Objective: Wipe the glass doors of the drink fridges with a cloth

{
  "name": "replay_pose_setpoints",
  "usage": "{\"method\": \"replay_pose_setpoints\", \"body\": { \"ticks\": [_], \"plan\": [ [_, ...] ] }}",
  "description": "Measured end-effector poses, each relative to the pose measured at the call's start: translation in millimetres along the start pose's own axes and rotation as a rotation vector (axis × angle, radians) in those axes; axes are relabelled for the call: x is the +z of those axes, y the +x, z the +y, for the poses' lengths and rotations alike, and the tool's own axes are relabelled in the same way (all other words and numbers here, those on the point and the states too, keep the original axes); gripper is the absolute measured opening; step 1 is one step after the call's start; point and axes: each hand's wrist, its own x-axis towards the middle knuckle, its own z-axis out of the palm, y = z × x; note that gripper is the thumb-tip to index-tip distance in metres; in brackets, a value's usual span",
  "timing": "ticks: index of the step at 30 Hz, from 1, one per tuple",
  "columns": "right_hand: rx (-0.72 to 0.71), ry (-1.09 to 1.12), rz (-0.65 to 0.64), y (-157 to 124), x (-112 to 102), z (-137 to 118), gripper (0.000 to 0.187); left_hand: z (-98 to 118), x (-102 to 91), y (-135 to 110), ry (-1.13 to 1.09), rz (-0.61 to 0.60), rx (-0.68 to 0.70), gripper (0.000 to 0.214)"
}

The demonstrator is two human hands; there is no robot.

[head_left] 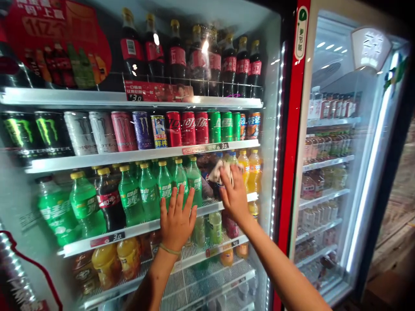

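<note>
Cooler glass (269, 86), left hand (177, 220) flat, right hand (235, 194) holding cloth (220, 172) — pointing left

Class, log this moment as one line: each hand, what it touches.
left hand: flat on cooler glass | right hand: white cloth on glass

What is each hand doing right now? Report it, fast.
Left hand: open, fingers spread flat against the glass fridge door.
Right hand: holding a crumpled white cloth against the glass.
</note>
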Motion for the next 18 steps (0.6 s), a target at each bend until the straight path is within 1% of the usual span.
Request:
{"method": "replay_pose_setpoints", "body": {
  "ticks": [2,3,4,5,6,7,9,10,11,12,13,14,15,16,18],
  "plan": [
    [-0.014,-0.013,-0.005,-72.9,10.4,-16.5,0.070,-0.2,-0.2,0.2,-0.014,-0.006,0.001,0.075],
    [-0.044,-0.024,0.014,-98.4,14.8,-21.6,0.070,0.1,-0.3,0.3,-0.013,-0.008,0.003,0.075],
    [-0.049,-0.035,0.015,-111.7,17.9,-24.0,0.070,0.4,-0.4,0.4,-0.007,-0.006,0.004,0.074],
    [-0.056,-0.042,0.015,-111.3,19.6,-24.0,0.070,0.9,-0.5,0.5,0.001,-0.002,0.005,0.074],
    [-0.064,-0.045,0.015,-97.5,19.6,-21.8,0.070,1.3,-0.5,0.5,0.009,0.003,0.005,0.073],
    [-0.066,-0.043,0.012,-72.5,18.1,-18.2,0.070,1.6,-0.5,0.5,0.013,0.010,0.005,0.073],
    [-0.083,-0.028,0.027,-4.4,12.0,-9.9,0.072,1.9,-0.5,0.4,0.009,0.015,0.009,0.074],
    [-0.066,-0.023,0.023,29.1,8.3,-7.0,0.072,1.8,-0.6,0.3,0.006,0.012,0.010,0.074],
    [-0.057,-0.020,0.023,56.3,4.8,-5.6,0.071,1.6,-0.7,0.2,0.002,0.008,0.009,0.074],
    [-0.043,-0.016,0.021,73.4,1.9,-6.2,0.071,1.3,-0.8,0.1,-0.002,0.005,0.007,0.074],
    [-0.033,-0.010,0.014,78.3,0.2,-8.7,0.070,1.0,-1.0,0.1,-0.004,0.004,0.005,0.074],
    [-0.028,-0.003,0.007,70.3,0.0,-13.0,0.070,0.6,-1.2,0.1,-0.005,0.006,0.006,0.073],
    [-0.024,0.002,0.002,50.8,1.2,-18.7,0.071,0.1,-1.3,0.1,-0.005,0.010,0.010,0.072],
    [-0.024,0.004,-0.005,22.5,3.7,-25.0,0.071,-0.4,-1.4,0.1,-0.002,0.018,0.017,0.071],
    [-0.034,-0.014,-0.005,-43.9,10.7,-37.2,0.073,-1.4,-1.3,0.3,0.002,0.038,0.034,0.069]
  ]
}}
